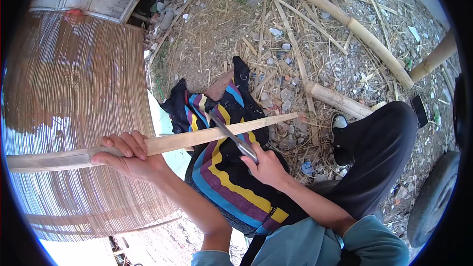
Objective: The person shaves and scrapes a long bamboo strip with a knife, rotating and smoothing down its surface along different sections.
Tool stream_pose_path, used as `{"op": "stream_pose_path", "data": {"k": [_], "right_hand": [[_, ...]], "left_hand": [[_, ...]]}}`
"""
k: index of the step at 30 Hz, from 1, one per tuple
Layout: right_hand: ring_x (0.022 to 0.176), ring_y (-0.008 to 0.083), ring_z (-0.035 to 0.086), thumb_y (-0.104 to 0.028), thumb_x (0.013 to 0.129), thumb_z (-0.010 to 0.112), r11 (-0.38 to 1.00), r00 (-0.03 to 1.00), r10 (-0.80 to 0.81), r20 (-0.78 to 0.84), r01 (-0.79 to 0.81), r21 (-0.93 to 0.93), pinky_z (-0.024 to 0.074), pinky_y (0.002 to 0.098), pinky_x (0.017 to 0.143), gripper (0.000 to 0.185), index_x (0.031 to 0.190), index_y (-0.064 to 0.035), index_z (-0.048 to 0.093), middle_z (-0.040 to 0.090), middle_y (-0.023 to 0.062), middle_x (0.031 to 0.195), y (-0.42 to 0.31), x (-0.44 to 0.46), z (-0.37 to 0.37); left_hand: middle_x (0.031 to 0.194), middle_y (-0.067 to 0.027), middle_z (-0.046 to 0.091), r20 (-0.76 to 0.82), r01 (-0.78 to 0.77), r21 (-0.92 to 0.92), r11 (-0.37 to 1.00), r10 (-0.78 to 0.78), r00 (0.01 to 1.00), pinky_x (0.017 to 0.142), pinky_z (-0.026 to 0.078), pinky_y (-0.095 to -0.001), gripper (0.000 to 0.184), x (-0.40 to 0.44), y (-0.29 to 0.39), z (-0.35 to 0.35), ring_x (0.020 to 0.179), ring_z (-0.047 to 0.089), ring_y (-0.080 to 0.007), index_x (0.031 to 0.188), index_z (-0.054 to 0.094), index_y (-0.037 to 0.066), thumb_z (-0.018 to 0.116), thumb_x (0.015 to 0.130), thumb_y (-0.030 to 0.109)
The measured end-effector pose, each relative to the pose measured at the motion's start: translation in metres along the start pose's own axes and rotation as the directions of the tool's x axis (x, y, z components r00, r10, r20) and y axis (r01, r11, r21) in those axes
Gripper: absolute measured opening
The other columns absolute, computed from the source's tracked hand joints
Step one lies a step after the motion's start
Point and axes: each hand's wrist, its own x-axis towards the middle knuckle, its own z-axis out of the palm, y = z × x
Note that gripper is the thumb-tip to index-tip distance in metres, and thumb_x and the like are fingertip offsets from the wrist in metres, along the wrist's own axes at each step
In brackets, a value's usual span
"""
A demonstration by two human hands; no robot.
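A long split bamboo strip [197, 138] runs across in front of me from the left edge, narrowing toward its right end. My left hand [130, 156] is wrapped around it left of the middle. In my right hand [269, 168] is a knife [247, 151], gripped by its grey handle. Its dark blade lies across the strip and points up and to the left; whether the edge bites into the bamboo I cannot tell. Beneath both lies a black cloth [236, 204] with yellow, purple and blue stripes, spread over my lap.
Bamboo poles [377, 47] and thin split pieces litter the rubble ground at the upper right. A slatted bamboo screen [98, 88] stands at the left. Near my bent right knee [389, 133] are a dark flat phone-like object [419, 111] and a tyre [432, 204].
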Motion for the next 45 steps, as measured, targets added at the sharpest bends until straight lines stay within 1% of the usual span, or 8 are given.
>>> {"op": "stream_pose_path", "data": {"k": [4, 8, 20, 26, 29, 35, 42, 45], "right_hand": [[0.061, 0.0424, 0.06, -0.033, 0.086, 0.059, 0.998, 0.993, 0.067, -0.099, -0.067, 0.001, 0.0469, 0.0502, 0.053, 0.033, 0.096, -0.0036, 0.048, 0.058, 0.0228, 0.06, 0.057, -0.017, 0.012], [0.073, 0.0449, 0.06, -0.038, 0.091, 0.049, 0.909, 0.902, 0.393, -0.178, -0.41, -0.073, 0.0473, 0.0487, 0.062, 0.041, 0.097, 0.002, 0.051, 0.059, 0.0274, 0.071, 0.094, -0.003, -0.013], [0.062, 0.044, 0.059, -0.032, 0.089, 0.055, 0.995, 0.999, -0.021, 0.05, 0.017, 0.094, 0.0462, 0.0492, 0.054, 0.032, 0.094, -0.0024, 0.046, 0.057, 0.023, 0.062, -0.003, 0.001, 0.011], [0.067, 0.046, 0.059, -0.04, 0.09, 0.05, 0.867, 0.847, 0.398, -0.352, -0.473, -0.158, 0.0471, 0.0507, 0.056, 0.04, 0.096, -0.0004, 0.051, 0.06, 0.0252, 0.067, 0.187, -0.013, -0.002], [0.072, 0.0465, 0.059, -0.041, 0.09, 0.049, 0.743, 0.716, 0.664, -0.215, -0.663, 0.091, 0.0473, 0.0507, 0.061, 0.041, 0.093, 0.0005, 0.052, 0.059, 0.0267, 0.069, 0.153, -0.006, -0.029], [0.076, 0.0478, 0.058, -0.04, 0.09, 0.05, 0.953, 0.936, 0.303, -0.178, -0.292, 0.084, 0.0458, 0.0523, 0.064, 0.039, 0.097, -0.0018, 0.051, 0.059, 0.0278, 0.072, 0.096, 0.009, 0.014], [0.074, 0.0468, 0.059, -0.045, 0.09, 0.047, 0.814, 0.789, 0.505, -0.349, -0.57, -0.11, 0.0472, 0.0508, 0.064, 0.048, 0.1, 0.0016, 0.053, 0.06, 0.0283, 0.075, 0.245, 0.003, -0.025], [0.052, 0.0322, 0.06, -0.041, 0.091, 0.048, 0.691, 0.669, 0.668, -0.326, -0.72, -0.064, 0.0473, 0.0421, 0.051, 0.042, 0.095, 0.0007, 0.051, 0.06, 0.02, 0.065, 0.255, -0.009, -0.028]], "left_hand": [[0.049, 0.0051, 0.03, -0.14, -0.031, 0.167, 0.986, 0.055, 0.989, 0.028, 0.018, -0.0175, 0.041, 0.003, -0.002, -0.003, 0.035, 0.022, -0.0025, 0.075, 0.046, 0.01, 0.04, 0.093, 0.046], [0.048, 0.0052, 0.031, -0.179, -0.028, 0.193, 0.981, 0.063, 0.982, 0.027, 0.02, -0.0164, 0.041, 0.004, 0.0, -0.019, 0.032, 0.024, -0.0019, 0.074, 0.046, 0.011, 0.042, 0.092, 0.047], [0.05, 0.0045, 0.032, -0.117, -0.059, 0.209, 0.976, 0.085, 0.99, 0.029, 0.02, -0.0172, 0.041, -0.001, 0.001, -0.004, 0.036, 0.023, -0.003, 0.075, 0.044, 0.011, 0.036, 0.095, 0.045], [0.049, 0.0045, 0.029, -0.248, -0.046, 0.331, 0.942, 0.134, 0.96, 0.029, 0.019, -0.0186, 0.041, 0.006, -0.002, -0.022, 0.037, 0.022, -0.0033, 0.073, 0.044, 0.011, 0.037, 0.095, 0.045], [0.05, 0.0043, 0.028, -0.29, -0.026, 0.358, 0.933, 0.138, 0.947, 0.03, 0.019, -0.0193, 0.041, 0.005, 0.001, -0.021, 0.037, 0.022, -0.0038, 0.071, 0.042, 0.012, 0.036, 0.096, 0.044], [0.049, 0.0045, 0.025, -0.377, -0.002, 0.491, 0.871, 0.215, 0.901, 0.029, 0.019, -0.0183, 0.04, 0.007, -0.008, -0.015, 0.037, 0.021, -0.0033, 0.07, 0.04, 0.013, 0.04, 0.095, 0.044], [0.048, 0.0055, 0.023, -0.398, 0.024, 0.499, 0.866, 0.204, 0.895, 0.029, 0.02, -0.0177, 0.041, 0.004, -0.002, -0.024, 0.037, 0.022, -0.0031, 0.067, 0.037, 0.014, 0.038, 0.096, 0.044], [0.046, 0.0049, 0.023, -0.372, -0.001, 0.517, 0.856, 0.226, 0.9, 0.03, 0.017, -0.0201, 0.041, 0.003, -0.001, -0.02, 0.037, 0.021, -0.0048, 0.069, 0.037, 0.014, 0.034, 0.097, 0.042]]}}
